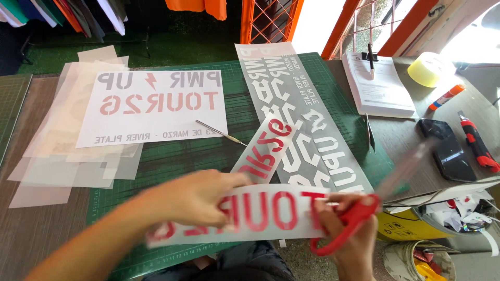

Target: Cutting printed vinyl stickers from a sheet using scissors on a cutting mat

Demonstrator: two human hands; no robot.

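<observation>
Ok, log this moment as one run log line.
left hand: holds strip with red letters | right hand: grips red-handled scissors at strip's edge | green cutting mat beneath

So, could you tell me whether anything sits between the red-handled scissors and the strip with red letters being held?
Nothing visible does. The left hand grips the lettered strip above the green cutting mat, and the right hand holds the scissors right at the strip's end; the blurred blades point away over the table.
</observation>
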